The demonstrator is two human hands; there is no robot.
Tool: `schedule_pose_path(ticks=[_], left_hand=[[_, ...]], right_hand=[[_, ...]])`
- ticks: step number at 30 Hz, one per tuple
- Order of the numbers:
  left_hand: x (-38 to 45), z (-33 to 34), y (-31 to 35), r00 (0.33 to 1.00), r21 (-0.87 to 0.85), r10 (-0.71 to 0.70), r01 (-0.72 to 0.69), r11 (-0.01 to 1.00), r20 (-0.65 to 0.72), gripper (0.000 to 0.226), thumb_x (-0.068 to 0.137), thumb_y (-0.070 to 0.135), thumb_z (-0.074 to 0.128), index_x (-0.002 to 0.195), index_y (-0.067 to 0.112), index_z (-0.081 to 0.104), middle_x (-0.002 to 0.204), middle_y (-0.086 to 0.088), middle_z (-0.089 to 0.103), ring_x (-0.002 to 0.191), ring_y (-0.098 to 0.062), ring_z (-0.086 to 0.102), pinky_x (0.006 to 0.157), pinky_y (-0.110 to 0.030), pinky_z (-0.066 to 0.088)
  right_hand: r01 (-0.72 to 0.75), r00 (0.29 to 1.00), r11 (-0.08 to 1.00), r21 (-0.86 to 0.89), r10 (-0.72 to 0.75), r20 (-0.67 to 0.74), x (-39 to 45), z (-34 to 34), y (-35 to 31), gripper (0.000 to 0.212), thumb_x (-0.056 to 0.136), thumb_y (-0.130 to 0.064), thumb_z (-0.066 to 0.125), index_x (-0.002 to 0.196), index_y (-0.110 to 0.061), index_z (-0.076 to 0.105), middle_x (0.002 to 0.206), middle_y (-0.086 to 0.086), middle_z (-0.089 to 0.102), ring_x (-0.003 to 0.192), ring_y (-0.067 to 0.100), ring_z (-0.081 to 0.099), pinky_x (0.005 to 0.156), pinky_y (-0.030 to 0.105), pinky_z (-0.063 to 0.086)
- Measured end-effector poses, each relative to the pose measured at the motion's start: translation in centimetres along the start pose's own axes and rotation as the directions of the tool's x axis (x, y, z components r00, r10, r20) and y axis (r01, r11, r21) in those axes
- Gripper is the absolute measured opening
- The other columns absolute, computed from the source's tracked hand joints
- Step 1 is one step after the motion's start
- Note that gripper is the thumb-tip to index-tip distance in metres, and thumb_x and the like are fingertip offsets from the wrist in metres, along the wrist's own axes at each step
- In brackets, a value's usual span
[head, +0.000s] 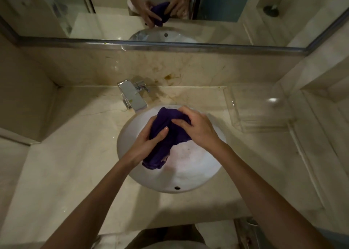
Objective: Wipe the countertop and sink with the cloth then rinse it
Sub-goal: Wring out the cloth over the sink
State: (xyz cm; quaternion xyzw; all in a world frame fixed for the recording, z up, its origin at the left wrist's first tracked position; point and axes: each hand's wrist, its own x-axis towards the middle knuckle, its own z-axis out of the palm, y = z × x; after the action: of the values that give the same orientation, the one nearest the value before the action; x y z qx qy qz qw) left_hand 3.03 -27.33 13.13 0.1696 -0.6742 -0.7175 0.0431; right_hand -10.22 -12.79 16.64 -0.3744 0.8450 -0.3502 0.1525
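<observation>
A dark purple cloth (166, 135) is bunched up over the white round sink (188, 173). My left hand (145, 145) grips its lower left part, thumb pressed on top. My right hand (198, 128) clamps its upper right part. The cloth's lower end hangs down into the basin. The beige marble countertop (75, 154) surrounds the sink. No water stream is visible from the chrome faucet (132, 96), which stands just behind the sink's left rim.
A clear plastic tray (260, 107) sits on the counter to the right of the sink. A mirror (170, 12) above the backsplash reflects my hands and the cloth. Brownish stains mark the backsplash behind the faucet. Walls close in on both sides.
</observation>
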Motion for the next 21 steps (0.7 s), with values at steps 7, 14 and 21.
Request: schedule_pose_path(ticks=[7, 14, 21], left_hand=[[0.4, -0.3, -0.5, 0.972, 0.484, 0.236, -0.212, 0.849, 0.013, 0.045, 0.094, 0.028, 0.068, 0.136, 0.031, 0.051, 0.117, 0.018, 0.068, 0.096, -0.009, 0.070, 0.082, -0.031, 0.059], [0.4, -0.9, -1.1, 0.989, 0.571, 0.145, -0.101, 0.815, -0.032, 0.034, 0.085, 0.053, 0.066, 0.102, 0.024, 0.062, 0.092, 0.013, 0.070, 0.080, -0.002, 0.065, 0.075, -0.033, 0.056], [0.7, -2.7, -1.6, 0.956, 0.820, 0.233, 0.012, 0.573, -0.177, 0.082, 0.056, 0.089, 0.059, 0.116, 0.035, 0.072, 0.139, -0.010, 0.039, 0.130, -0.032, 0.038, 0.104, -0.047, 0.037]], right_hand=[[-0.127, 0.990, 0.982, 0.136, 0.135, -0.048, -0.9, 1.2, -0.4, 0.038, 0.081, -0.054, 0.074, 0.103, -0.023, 0.067, 0.108, -0.008, 0.055, 0.106, 0.012, 0.052, 0.089, 0.026, 0.048], [-0.107, 0.993, 0.985, 0.139, 0.099, 0.059, -0.6, 1.5, -1.4, 0.037, 0.076, -0.040, 0.084, 0.109, -0.028, 0.073, 0.088, -0.010, 0.050, 0.081, 0.005, 0.048, 0.072, 0.021, 0.039], [-0.006, 0.989, 0.971, 0.238, 0.041, -0.143, -0.1, 1.7, -2.5, 0.033, 0.082, -0.035, 0.079, 0.084, -0.011, 0.057, 0.094, 0.006, 0.059, 0.087, 0.022, 0.057, 0.078, 0.040, 0.052]])
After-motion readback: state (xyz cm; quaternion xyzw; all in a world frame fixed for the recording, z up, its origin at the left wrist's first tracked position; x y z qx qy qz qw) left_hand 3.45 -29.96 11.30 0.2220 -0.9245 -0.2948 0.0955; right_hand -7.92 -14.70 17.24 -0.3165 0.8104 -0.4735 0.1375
